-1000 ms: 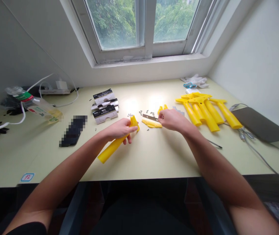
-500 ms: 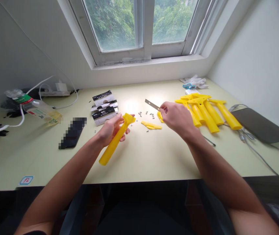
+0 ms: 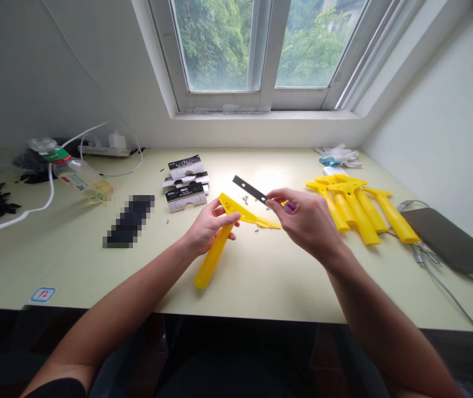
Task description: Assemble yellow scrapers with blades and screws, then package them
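Observation:
My left hand (image 3: 208, 228) is closed round a yellow scraper handle (image 3: 213, 257), its wide head up and its round end pointing down toward me. My right hand (image 3: 308, 218) pinches one end of a flat dark metal blade (image 3: 249, 189) with holes, which slants up to the left above the table, apart from the handle. Just right of the handle's head lies a yellow plate (image 3: 268, 223). Small screws (image 3: 245, 200) are scattered behind it. Part of another yellow piece is hidden behind my right hand.
Several yellow handles (image 3: 356, 213) are piled at the right, beside a dark flat object (image 3: 452, 237) and cables. White gloves (image 3: 339, 155) lie at the back. Printed cartons (image 3: 185, 197), a blurred-out dark phone (image 3: 130, 221) and a leaning bottle (image 3: 81, 179) are at the left.
The handle in my left hand has turned so its wide head faces up. The blade, still in my right hand, now looks dark instead of shiny. The whole view has shifted slightly.

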A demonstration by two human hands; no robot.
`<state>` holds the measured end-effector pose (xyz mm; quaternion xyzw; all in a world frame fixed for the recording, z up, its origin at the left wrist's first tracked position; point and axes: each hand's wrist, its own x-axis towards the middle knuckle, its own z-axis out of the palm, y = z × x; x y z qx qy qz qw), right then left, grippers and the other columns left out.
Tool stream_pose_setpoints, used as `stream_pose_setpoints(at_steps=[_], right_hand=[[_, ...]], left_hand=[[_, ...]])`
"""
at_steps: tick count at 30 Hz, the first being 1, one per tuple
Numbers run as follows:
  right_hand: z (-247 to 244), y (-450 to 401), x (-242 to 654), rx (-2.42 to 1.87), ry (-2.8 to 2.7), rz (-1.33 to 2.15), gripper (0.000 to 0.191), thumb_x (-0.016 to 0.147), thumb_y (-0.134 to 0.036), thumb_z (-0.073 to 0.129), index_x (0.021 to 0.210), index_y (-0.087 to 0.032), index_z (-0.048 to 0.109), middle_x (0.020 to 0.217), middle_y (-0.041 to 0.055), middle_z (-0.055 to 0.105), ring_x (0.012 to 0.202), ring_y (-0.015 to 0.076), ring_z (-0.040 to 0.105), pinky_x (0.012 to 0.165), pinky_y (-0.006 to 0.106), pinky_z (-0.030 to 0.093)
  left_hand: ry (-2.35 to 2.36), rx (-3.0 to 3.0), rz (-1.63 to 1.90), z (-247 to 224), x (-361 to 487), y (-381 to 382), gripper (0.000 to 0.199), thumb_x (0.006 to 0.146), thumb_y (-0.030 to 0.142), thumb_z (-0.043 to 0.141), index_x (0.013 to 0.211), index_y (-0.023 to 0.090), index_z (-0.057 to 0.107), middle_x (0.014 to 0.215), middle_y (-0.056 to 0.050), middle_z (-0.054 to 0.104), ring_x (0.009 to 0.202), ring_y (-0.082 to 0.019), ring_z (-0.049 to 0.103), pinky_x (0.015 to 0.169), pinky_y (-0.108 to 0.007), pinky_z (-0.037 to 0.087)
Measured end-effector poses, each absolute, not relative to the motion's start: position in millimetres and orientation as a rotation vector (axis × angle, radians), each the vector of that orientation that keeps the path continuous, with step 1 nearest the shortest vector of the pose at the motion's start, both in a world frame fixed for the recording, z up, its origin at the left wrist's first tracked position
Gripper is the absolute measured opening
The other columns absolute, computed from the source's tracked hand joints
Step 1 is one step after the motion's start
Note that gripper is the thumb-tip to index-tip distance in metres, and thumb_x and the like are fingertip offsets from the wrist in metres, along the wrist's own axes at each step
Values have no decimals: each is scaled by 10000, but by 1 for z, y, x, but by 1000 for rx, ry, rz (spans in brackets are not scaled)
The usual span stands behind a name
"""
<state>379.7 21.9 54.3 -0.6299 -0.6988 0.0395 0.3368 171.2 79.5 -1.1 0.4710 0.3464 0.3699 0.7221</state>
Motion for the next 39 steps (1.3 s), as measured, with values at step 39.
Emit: stream_pose_setpoints(at_steps=[39], right_hand=[[46,25,367,-1808,-2135,558,267,902,-488,552,828,-250,648,658,-21,643,597,141,550,552,262,339]], left_hand=[[702,1088,976,-12,184,56,306,828,389,723,869,146,541,745,-9,618,458,-110,590,328,-209,452]])
